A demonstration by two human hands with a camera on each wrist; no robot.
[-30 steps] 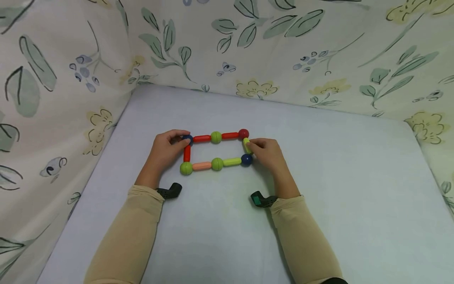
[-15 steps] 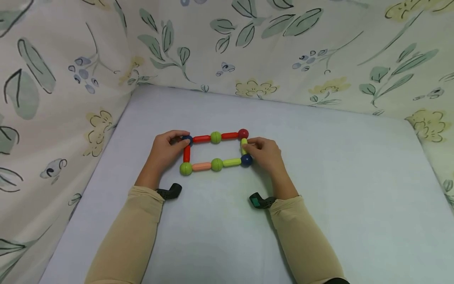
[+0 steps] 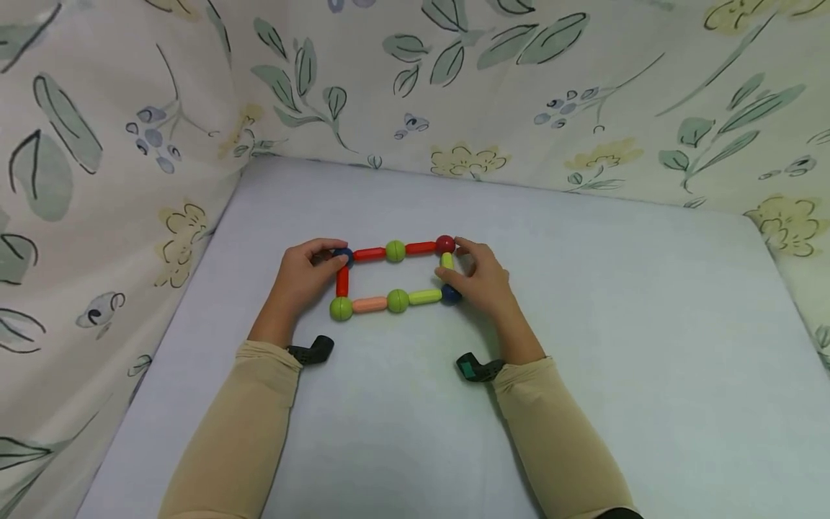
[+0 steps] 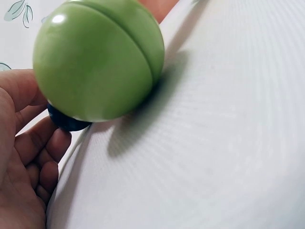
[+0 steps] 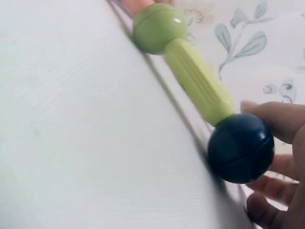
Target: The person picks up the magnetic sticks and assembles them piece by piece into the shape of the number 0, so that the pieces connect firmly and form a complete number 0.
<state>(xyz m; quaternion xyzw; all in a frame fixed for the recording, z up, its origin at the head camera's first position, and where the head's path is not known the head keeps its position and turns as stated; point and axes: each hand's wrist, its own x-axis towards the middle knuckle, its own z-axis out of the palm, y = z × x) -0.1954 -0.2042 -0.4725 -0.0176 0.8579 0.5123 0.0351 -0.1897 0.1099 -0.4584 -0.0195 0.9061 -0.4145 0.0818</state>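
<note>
left hand (image 3: 303,275) pinches blue corner ball (image 3: 342,254) | right hand (image 3: 483,280) fingers curled on rod-and-ball frame (image 3: 395,277) (its right end) | white table (image 3: 583,324)

Green ball (image 4: 97,59): fills upper left of view, rests on white surface (image 4: 214,143), seam line visible across its top. Dark blue ball (image 4: 66,121): just behind/below the green one, mostly hidden, touching fingers (image 4: 40,143) of left hand (image 4: 21,157). Fingers loosely curled twd. the blue ball. Shadow falls on surface beside green ball.
</note>
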